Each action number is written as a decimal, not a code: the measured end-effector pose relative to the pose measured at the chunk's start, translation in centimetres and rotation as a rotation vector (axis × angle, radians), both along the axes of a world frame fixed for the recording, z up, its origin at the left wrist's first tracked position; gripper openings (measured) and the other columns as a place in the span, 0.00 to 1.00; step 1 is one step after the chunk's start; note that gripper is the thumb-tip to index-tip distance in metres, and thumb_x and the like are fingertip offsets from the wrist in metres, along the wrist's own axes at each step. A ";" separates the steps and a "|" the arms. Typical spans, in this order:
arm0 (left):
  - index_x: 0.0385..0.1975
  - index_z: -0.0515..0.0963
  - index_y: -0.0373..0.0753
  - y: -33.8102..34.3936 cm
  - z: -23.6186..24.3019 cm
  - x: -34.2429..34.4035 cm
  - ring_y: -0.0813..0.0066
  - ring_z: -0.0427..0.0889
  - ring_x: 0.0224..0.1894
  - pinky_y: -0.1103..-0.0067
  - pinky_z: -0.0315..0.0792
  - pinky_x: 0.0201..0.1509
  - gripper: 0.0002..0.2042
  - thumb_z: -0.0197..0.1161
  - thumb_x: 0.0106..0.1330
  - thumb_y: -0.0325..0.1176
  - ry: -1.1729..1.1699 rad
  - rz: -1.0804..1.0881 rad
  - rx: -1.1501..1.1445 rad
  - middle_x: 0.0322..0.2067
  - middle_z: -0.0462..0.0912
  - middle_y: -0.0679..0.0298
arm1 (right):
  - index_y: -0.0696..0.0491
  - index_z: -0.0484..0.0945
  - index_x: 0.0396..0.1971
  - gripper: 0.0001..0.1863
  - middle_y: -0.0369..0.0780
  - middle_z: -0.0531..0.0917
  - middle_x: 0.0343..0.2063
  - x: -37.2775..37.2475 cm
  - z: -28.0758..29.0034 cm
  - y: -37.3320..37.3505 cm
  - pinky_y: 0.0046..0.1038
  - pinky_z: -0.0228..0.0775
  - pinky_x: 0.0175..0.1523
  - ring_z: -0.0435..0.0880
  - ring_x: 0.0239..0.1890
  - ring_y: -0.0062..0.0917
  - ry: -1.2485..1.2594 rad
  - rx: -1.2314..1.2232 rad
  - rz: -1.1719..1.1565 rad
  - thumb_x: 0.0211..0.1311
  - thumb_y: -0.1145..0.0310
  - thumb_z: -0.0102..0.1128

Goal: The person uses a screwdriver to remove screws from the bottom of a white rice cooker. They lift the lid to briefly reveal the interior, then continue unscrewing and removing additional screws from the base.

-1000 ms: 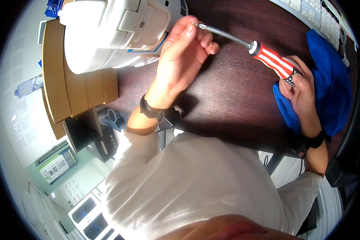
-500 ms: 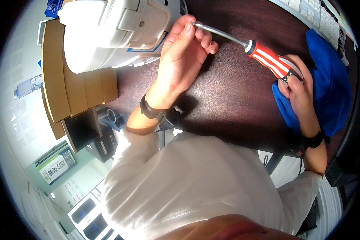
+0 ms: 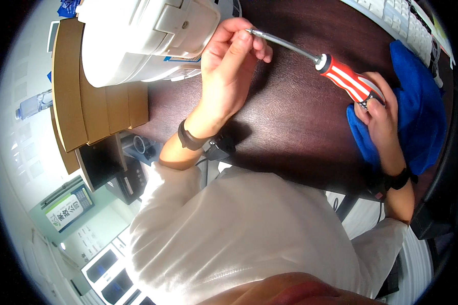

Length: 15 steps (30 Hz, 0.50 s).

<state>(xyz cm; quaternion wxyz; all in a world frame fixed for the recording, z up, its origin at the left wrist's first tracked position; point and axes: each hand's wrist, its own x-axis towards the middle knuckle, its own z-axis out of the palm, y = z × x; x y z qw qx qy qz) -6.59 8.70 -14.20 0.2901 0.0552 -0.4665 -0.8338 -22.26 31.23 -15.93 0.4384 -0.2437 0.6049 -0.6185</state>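
My right hand (image 3: 380, 114) is wrapped round the rear of a screwdriver (image 3: 347, 80) with a red, white and black handle. Its metal shaft points up and left across the tabletop to my left hand (image 3: 229, 68). There the thumb and forefinger pinch together at the very tip, on a small bit too tiny to name; the other fingers curl loosely. Just left of this hand a white rounded appliance (image 3: 122, 56) with a latch-like panel lies on the table, partly cut off by the upper edge. Under and beside my right hand is a crumpled blue cloth (image 3: 422, 112).
The dark wood-patterned table (image 3: 295, 132) lies beneath both hands. A white keyboard (image 3: 392, 18) stands at the far right, cables beside it. Brown cardboard (image 3: 94, 96) rises along the left side. Below it are a shelf and a dark box (image 3: 127, 180).
The screwdriver handle has turned about its length, and its front end sits slightly farther right and lower. My left hand stays at the tip. The appliance appears a little higher in view.
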 end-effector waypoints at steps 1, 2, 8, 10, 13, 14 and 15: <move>0.43 0.70 0.36 0.0 0.0 0.0 0.77 0.73 0.32 0.75 0.70 0.41 0.07 0.51 0.68 0.29 0.005 0.000 0.001 0.29 0.75 0.64 | 0.61 0.66 0.49 0.29 0.34 0.70 0.24 0.0 -0.1 0.0 0.14 0.49 0.20 0.59 0.16 0.10 -0.004 -0.008 -0.013 0.53 0.54 0.55; 0.43 0.70 0.36 0.0 0.1 0.0 0.77 0.73 0.32 0.76 0.70 0.41 0.07 0.51 0.68 0.29 0.009 0.000 0.002 0.29 0.75 0.64 | 0.61 0.66 0.48 0.29 0.34 0.70 0.24 0.1 0.0 0.0 0.14 0.49 0.20 0.59 0.16 0.10 -0.007 -0.007 -0.009 0.53 0.54 0.55; 0.43 0.71 0.35 0.1 -0.1 0.2 0.77 0.74 0.32 0.77 0.71 0.41 0.08 0.53 0.67 0.28 -0.005 0.030 -0.020 0.28 0.76 0.63 | 0.62 0.68 0.45 0.26 0.33 0.70 0.20 -0.2 0.0 -0.2 0.14 0.48 0.18 0.59 0.14 0.10 -0.042 -0.038 0.014 0.54 0.55 0.54; 0.43 0.71 0.34 0.1 -0.1 0.2 0.77 0.75 0.32 0.78 0.71 0.41 0.08 0.54 0.66 0.28 -0.009 0.037 -0.038 0.28 0.77 0.63 | 0.64 0.70 0.44 0.24 0.31 0.69 0.18 -0.1 -0.2 -0.1 0.14 0.47 0.17 0.59 0.14 0.09 -0.090 -0.073 -0.017 0.55 0.58 0.54; 0.42 0.70 0.34 0.3 0.0 0.2 0.78 0.75 0.32 0.80 0.71 0.41 0.08 0.55 0.66 0.27 -0.007 0.053 -0.086 0.28 0.77 0.63 | 0.64 0.71 0.42 0.25 0.31 0.68 0.15 -0.3 -0.3 0.0 0.15 0.46 0.16 0.58 0.12 0.09 -0.095 -0.060 -0.009 0.55 0.55 0.54; 0.42 0.70 0.34 0.4 0.0 0.3 0.78 0.75 0.32 0.80 0.71 0.40 0.08 0.56 0.65 0.27 -0.013 0.064 -0.104 0.29 0.77 0.63 | 0.64 0.71 0.42 0.26 0.31 0.68 0.15 -0.4 -0.4 0.1 0.15 0.46 0.16 0.58 0.12 0.09 -0.099 -0.066 -0.001 0.55 0.55 0.53; 0.42 0.70 0.34 0.4 0.0 0.3 0.78 0.76 0.32 0.81 0.71 0.40 0.08 0.56 0.65 0.26 -0.018 0.077 -0.122 0.29 0.78 0.63 | 0.65 0.72 0.41 0.26 0.31 0.68 0.15 -0.5 -0.5 0.2 0.15 0.45 0.16 0.58 0.12 0.09 -0.103 -0.072 0.009 0.55 0.54 0.53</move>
